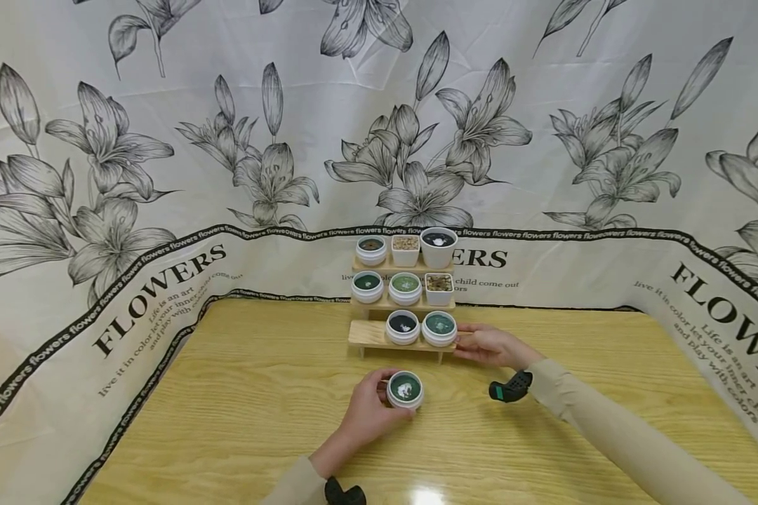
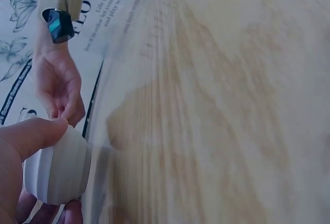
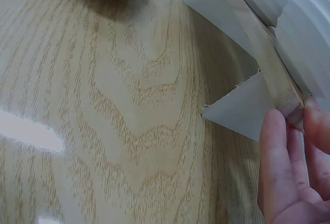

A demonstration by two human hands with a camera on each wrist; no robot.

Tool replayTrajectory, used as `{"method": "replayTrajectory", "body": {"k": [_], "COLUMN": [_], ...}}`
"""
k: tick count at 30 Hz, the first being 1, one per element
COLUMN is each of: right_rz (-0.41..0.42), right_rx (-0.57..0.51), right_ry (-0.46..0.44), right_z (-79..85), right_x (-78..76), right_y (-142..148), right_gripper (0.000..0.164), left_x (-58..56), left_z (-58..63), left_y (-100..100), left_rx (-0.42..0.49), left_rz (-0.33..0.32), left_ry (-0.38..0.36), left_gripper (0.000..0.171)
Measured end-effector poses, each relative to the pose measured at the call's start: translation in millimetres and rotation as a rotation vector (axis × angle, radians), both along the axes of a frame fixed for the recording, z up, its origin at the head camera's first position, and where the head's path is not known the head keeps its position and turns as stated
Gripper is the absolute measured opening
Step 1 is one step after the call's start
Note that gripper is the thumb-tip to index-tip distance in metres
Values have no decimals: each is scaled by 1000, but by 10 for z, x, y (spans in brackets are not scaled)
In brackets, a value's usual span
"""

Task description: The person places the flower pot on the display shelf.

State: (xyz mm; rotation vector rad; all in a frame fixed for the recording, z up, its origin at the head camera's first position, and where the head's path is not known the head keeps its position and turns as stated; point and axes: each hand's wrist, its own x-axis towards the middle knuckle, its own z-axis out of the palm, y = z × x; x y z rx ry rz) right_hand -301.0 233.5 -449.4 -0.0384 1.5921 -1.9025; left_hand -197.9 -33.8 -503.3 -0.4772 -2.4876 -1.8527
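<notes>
My left hand (image 1: pixel 368 410) holds a small round white pot (image 1: pixel 406 389) with a green filling and a whitish patch on top. Thumb and fingers go around its sides, as the left wrist view also shows on the pot (image 2: pixel 59 167). It is in front of a three-tier wooden stand (image 1: pixel 368 334), apart from it. My right hand (image 1: pixel 488 346) pinches the right end of the lowest shelf; in the right wrist view, thumb and fingers grip the shelf end (image 3: pixel 289 105). On that shelf are a dark-filled pot (image 1: pixel 403 327) and a green-filled pot (image 1: pixel 439 329), its left part bare.
The middle shelf bears two round pots and a square pot (image 1: pixel 439 288). Up on the top shelf are a round pot (image 1: pixel 371 250), a square pot (image 1: pixel 406 251) and a taller pot (image 1: pixel 439 248). Behind the wooden table (image 1: pixel 240 393) hangs a flower-printed cloth (image 1: pixel 290 273).
</notes>
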Motion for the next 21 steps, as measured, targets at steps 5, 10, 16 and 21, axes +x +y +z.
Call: {"method": "replayTrajectory", "body": {"k": [5, 10, 16, 21], "right_rz": [-4, 3, 26, 24], "right_rx": [8, 5, 1, 17], "right_ry": [-2, 0, 16, 19], "right_z": [13, 14, -2, -11], "right_x": [13, 27, 0, -20], "right_y": [-2, 16, 17, -5], "right_gripper": [69, 68, 70, 71], "left_x": [54, 76, 44, -26], "left_z": [-16, 3, 84, 169], "left_y": [-155, -292, -443, -548], "left_rx": [31, 47, 43, 3], "left_rz": [28, 44, 77, 113], "left_ry": [-23, -32, -33, -20], "left_gripper": [67, 68, 66, 65]}}
